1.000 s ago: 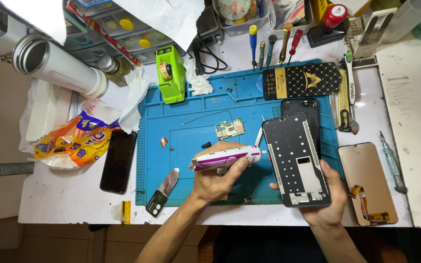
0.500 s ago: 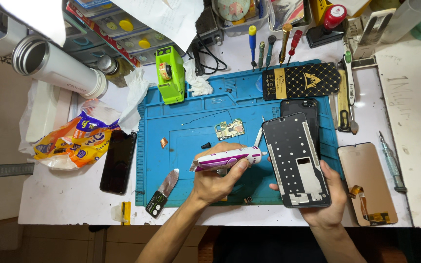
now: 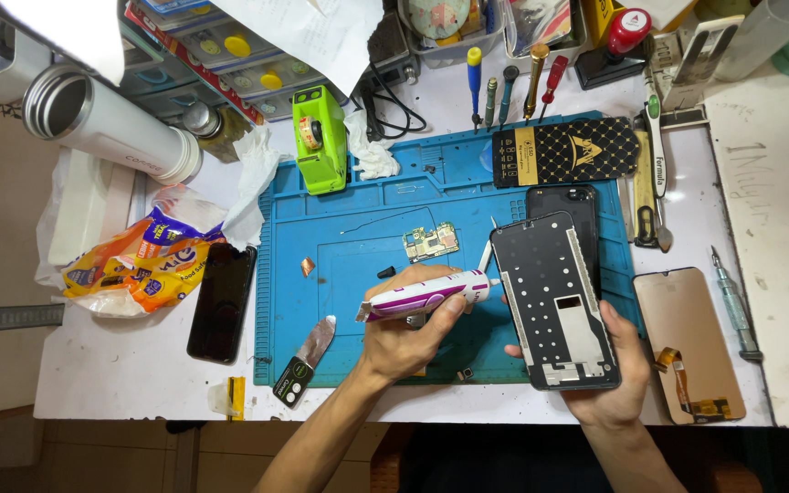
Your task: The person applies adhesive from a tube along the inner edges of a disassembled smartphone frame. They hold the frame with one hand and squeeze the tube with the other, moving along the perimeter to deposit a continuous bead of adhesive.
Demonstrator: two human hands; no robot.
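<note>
The white and purple glue tube [image 3: 426, 295] is lying pinched in my left hand [image 3: 408, 333], nozzle touching the black phone frame [image 3: 554, 301] my right hand [image 3: 618, 379] is gripping over the blue silicone mat [image 3: 358, 246] on the white table [image 3: 111, 365]. I am seeing nothing shifting since before.

White-and-purple glue tube [image 3: 424, 297] lying level, nozzle at edge of black phone frame [image 3: 554, 301], frame tilted upright

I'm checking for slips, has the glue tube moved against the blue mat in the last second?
No. The glue tube in the left hand sits at the same spot on the blue mat, nozzle at the phone frame.
</note>
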